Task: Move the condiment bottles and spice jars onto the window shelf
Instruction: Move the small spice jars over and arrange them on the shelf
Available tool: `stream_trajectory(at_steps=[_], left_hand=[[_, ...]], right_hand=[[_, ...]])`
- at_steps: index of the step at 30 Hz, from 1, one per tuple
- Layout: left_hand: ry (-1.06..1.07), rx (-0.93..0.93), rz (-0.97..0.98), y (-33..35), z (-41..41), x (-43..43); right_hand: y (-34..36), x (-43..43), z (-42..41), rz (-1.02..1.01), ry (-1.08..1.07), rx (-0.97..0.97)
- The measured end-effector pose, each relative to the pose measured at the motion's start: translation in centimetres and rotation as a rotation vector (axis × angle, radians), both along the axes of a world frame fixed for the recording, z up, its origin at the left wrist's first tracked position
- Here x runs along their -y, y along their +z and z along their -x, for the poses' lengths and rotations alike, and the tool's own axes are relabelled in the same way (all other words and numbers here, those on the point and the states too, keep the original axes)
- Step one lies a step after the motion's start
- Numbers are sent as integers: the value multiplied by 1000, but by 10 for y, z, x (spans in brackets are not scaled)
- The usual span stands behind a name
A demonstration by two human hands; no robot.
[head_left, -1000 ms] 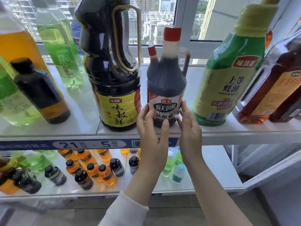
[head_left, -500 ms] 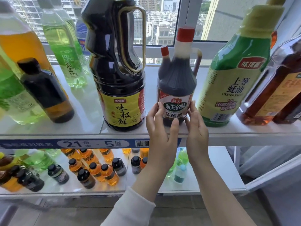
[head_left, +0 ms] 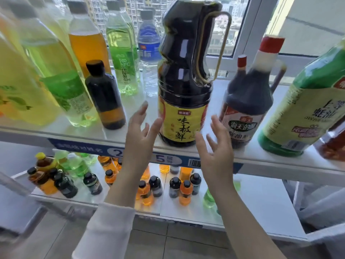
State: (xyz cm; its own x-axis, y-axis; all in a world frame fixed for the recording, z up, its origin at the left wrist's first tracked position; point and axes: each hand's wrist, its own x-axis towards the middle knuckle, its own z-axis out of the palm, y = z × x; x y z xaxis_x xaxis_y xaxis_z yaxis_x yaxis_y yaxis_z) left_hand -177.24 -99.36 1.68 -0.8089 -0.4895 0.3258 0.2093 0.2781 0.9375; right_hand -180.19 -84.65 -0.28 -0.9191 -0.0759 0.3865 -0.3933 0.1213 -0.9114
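White sleeve (head_left: pixel 104 230) forward, and you've let go of the red-capped vinegar bottle (head_left: pixel 246 101); your left hand (head_left: pixel 139 135) and right hand (head_left: pixel 216 146) now flank the big soy sauce jug (head_left: pixel 183 90), fingers spread and straight, gripping nothing. That tells me the vinegar is settled and the jug is likely next for straightening. It stands upright at the front edge of the window shelf (head_left: pixel 280 159), glossy near-black with a yellow label and looped handle, the vinegar just beside it.
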Motion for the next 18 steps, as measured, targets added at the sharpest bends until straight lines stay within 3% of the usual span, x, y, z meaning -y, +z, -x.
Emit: stream_trajectory(at_steps=[4, 18], left_hand=[[-196, 14, -30, -2, 7, 0], [-199, 11, -19, -6, 17, -2]], right_hand=[[-3, 9, 7, -19, 20, 40], [-6, 6, 8, -4, -4, 67]])
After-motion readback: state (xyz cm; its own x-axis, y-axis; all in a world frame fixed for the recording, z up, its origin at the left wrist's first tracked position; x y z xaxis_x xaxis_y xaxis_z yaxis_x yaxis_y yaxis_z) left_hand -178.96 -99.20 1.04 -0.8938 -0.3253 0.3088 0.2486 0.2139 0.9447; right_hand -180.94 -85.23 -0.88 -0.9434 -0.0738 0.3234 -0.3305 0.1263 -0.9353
